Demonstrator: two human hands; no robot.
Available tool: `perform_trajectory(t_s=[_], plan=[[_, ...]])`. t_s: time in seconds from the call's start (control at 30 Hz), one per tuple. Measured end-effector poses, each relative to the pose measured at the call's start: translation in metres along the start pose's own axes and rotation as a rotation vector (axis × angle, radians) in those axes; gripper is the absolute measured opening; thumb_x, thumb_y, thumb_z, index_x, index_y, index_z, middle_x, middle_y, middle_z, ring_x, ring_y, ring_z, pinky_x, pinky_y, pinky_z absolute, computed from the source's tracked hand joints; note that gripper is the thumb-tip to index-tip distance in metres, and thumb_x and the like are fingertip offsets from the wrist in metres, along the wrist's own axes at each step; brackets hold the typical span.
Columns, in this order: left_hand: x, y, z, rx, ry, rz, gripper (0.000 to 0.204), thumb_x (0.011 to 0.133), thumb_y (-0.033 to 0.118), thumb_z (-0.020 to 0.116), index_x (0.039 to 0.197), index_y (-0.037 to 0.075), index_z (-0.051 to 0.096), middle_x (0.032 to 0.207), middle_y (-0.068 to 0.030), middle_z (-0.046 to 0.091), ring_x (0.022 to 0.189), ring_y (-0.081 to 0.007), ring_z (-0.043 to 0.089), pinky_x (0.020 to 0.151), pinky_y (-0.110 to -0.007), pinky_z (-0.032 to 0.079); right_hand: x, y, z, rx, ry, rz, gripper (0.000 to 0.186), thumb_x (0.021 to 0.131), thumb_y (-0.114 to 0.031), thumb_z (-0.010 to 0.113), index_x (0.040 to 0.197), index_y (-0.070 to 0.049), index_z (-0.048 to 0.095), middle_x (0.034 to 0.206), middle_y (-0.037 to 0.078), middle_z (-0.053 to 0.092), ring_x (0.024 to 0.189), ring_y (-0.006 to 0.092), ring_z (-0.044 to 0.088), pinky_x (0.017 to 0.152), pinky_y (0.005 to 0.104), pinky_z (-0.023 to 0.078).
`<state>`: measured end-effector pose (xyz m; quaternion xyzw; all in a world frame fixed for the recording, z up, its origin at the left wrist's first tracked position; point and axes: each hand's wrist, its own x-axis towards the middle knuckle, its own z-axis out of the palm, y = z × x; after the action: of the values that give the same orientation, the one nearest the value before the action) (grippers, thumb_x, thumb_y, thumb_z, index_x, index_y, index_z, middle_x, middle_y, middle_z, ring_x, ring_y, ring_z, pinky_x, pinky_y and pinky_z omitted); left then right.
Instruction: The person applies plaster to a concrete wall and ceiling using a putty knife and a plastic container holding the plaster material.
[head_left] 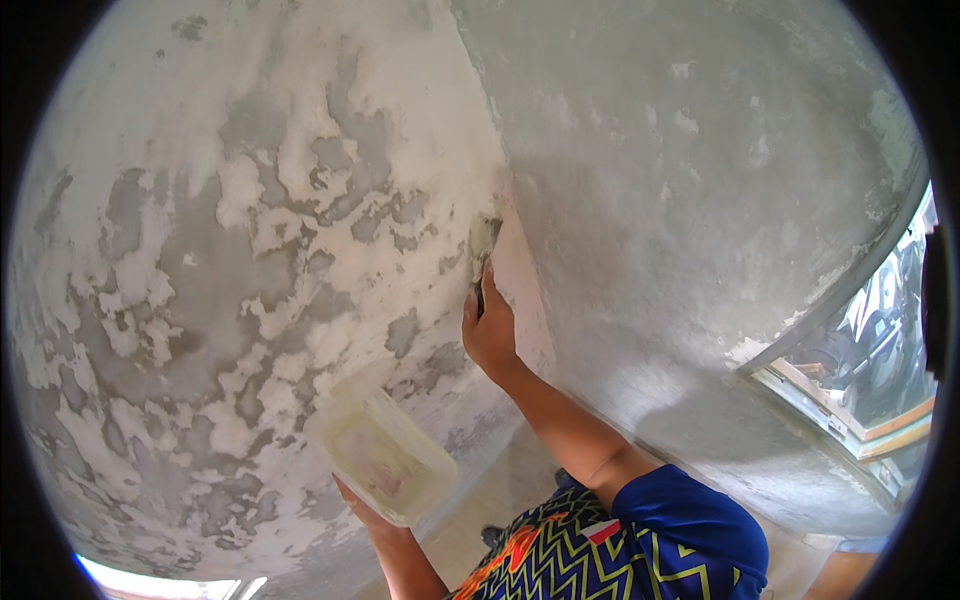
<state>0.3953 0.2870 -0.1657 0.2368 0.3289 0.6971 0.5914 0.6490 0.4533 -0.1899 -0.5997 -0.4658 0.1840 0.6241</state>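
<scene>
My right hand (490,328) is closed round the handle of a putty knife (484,242). Its blade, smeared with pale filler, lies against the patchy white and grey wall (290,270), close to the inner corner. Lower down, my left hand (366,508) grips a whitish, translucent plastic tub (437,462) from below. The tub is tilted so its inside faces up, and some pale residue shows at its bottom. Most of the left fingers are hidden beneath it.
A plain grey plastered wall (660,230) meets the patchy one at the corner. Far right is a window opening (850,385) with a wooden-edged frame and cluttered things beyond. The floor (520,475) shows below the corner. Bright light enters at the lower left.
</scene>
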Motion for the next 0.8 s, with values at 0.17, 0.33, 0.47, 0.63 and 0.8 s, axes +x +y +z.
perform_trajectory(t_s=[0.17, 0.33, 0.47, 0.63, 0.8], plan=[[0.003, -0.020, 0.028, 0.003, -0.009, -0.059, 0.059, 0.101, 0.046, 0.054, 0.147, 0.009, 0.051, 0.139, -0.0102, 0.061, 0.122, -0.0307, 0.062, 0.096, -0.050, 0.059, -0.077, 0.053, -0.020, -0.154, -0.185, 0.034, 0.065, 0.095, -0.014, 0.064, 0.154, 0.000, 0.041, 0.094, 0.024, 0.066, 0.087, 0.0414, 0.067, 0.079, 0.0494, 0.053], [0.008, -0.033, 0.045, 0.054, -0.115, -0.055, 0.054, 0.105, 0.047, 0.048, 0.145, 0.010, 0.052, 0.136, -0.0078, 0.060, 0.122, -0.0277, 0.061, 0.095, -0.044, 0.056, -0.060, 0.036, -0.078, -0.255, -0.242, 0.017, 0.058, 0.090, -0.012, 0.068, 0.146, -0.004, 0.054, 0.096, 0.025, 0.070, 0.085, 0.0424, 0.068, 0.080, 0.0462, 0.054], [0.005, -0.032, 0.054, -0.006, -0.115, -0.109, 0.054, 0.104, 0.046, 0.050, 0.144, 0.009, 0.053, 0.136, -0.0085, 0.061, 0.120, -0.0282, 0.062, 0.096, -0.045, 0.056, -0.011, 0.017, -0.127, -0.312, -0.344, -0.059, 0.056, 0.089, -0.014, 0.070, 0.145, -0.013, 0.059, 0.097, 0.023, 0.071, 0.082, 0.0389, 0.068, 0.079, 0.0439, 0.054], [0.003, -0.026, 0.033, -0.017, -0.096, -0.080, 0.056, 0.102, 0.044, 0.054, 0.145, 0.009, 0.053, 0.137, -0.0089, 0.062, 0.122, -0.0295, 0.063, 0.098, -0.049, 0.057, 0.064, -0.033, -0.153, -0.226, -0.293, -0.241, 0.056, 0.089, -0.009, 0.067, 0.145, -0.009, 0.058, 0.098, 0.026, 0.070, 0.074, 0.0334, 0.067, 0.075, 0.0353, 0.054], [-0.010, -0.021, 0.011, 0.004, -0.073, -0.013, 0.057, 0.103, 0.045, 0.053, 0.147, 0.009, 0.051, 0.140, -0.0088, 0.060, 0.124, -0.0296, 0.061, 0.100, -0.048, 0.055, 0.085, -0.014, -0.110, -0.159, -0.134, -0.287, 0.066, 0.088, -0.010, 0.067, 0.152, -0.011, 0.051, 0.081, 0.025, 0.066, 0.074, 0.0406, 0.067, 0.071, 0.0434, 0.054]])
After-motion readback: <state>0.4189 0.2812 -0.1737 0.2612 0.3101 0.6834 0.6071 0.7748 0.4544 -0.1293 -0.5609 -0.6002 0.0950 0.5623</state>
